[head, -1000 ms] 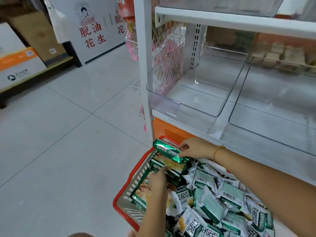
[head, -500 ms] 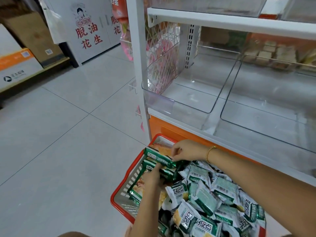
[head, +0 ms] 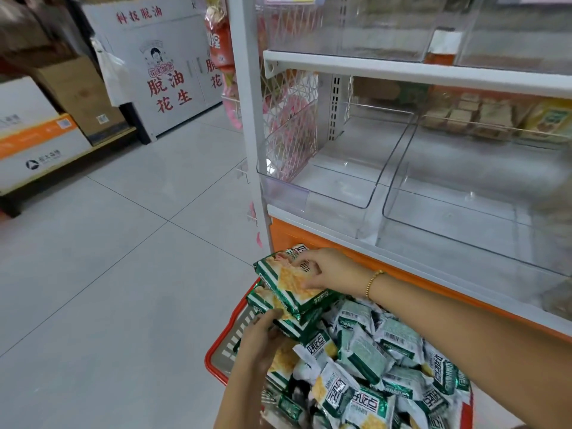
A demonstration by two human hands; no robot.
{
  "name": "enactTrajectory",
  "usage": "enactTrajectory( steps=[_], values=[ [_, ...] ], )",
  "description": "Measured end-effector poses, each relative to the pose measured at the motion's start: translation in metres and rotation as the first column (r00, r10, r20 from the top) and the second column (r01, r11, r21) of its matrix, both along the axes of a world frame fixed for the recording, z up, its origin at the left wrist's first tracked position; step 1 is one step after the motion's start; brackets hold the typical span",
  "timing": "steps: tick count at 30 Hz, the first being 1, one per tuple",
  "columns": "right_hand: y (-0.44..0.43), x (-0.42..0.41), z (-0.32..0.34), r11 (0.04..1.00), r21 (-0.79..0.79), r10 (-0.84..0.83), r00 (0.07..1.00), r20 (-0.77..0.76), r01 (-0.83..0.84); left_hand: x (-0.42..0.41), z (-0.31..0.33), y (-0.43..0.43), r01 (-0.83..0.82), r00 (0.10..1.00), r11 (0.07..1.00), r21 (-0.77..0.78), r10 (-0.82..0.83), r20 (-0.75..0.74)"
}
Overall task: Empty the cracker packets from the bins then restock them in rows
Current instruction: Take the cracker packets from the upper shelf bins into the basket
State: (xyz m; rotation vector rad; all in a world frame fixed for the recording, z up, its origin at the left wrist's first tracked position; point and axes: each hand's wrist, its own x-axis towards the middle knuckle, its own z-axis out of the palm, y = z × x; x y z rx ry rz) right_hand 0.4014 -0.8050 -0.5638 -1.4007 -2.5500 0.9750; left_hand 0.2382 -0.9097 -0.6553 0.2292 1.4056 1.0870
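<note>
On a shop floor, in front of a white shelving unit (head: 402,69), a red basket (head: 221,351) sits low against the unit's orange base (head: 411,275). The basket is heaped with loose cracker packets (head: 371,357) in green, white and silver wrappers, lying at all angles.

Above the basket's far corner, two bare hands hold a small stack of cracker packets (head: 291,292), picture side up and tilted. The right hand (head: 328,270), wearing a gold bracelet (head: 373,281), grips the top packet, with its fingers curled over the far edge and its thumb lying across the face. The left hand (head: 260,339) comes up from below, its fingers tucked against the near side of the stack's lower packets, clamped on them.

On the shelf just above, two clear plastic bins stand side by side, touching. The left bin (head: 309,193) and the right bin (head: 464,218) each hold nothing. Behind them, blurred through the plastic, are tan and yellow packaged goods (head: 483,119). More clear bins (head: 356,32) line the shelf above; their contents cannot be made out.
</note>
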Motion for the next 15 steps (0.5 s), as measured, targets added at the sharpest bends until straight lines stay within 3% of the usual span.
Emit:
enactTrajectory(
  steps=[3, 6, 9, 11, 15],
  values=[
    [0.006, 0.000, 0.021, 0.991, 0.097, -0.085, 0.996, -0.024, 0.087, -0.002, 0.019, -0.005, -0.022, 0.999, 0.997, 0.067, 0.020, 0.041],
    [0.004, 0.008, 0.047, 0.986, -0.084, -0.146, 0.989, -0.027, 0.143, -0.007, 0.041, -0.005, 0.015, 0.999, 0.988, 0.151, -0.021, 0.037],
    [-0.001, 0.018, 0.068, 0.939, -0.344, -0.060, 0.984, -0.170, -0.002, -0.012, 0.065, -0.006, 0.095, 0.994, 0.968, 0.233, -0.103, 0.024],
    [-0.006, 0.024, 0.082, 0.922, -0.383, -0.044, 0.967, -0.250, -0.057, -0.013, 0.083, -0.006, 0.171, 0.984, 0.944, 0.282, -0.177, -0.004],
    [-0.011, 0.041, 0.107, 0.919, -0.390, -0.065, 0.951, -0.301, -0.060, 0.000, 0.115, -0.006, 0.154, 0.978, 0.913, 0.379, -0.196, 0.074]
  ],
)
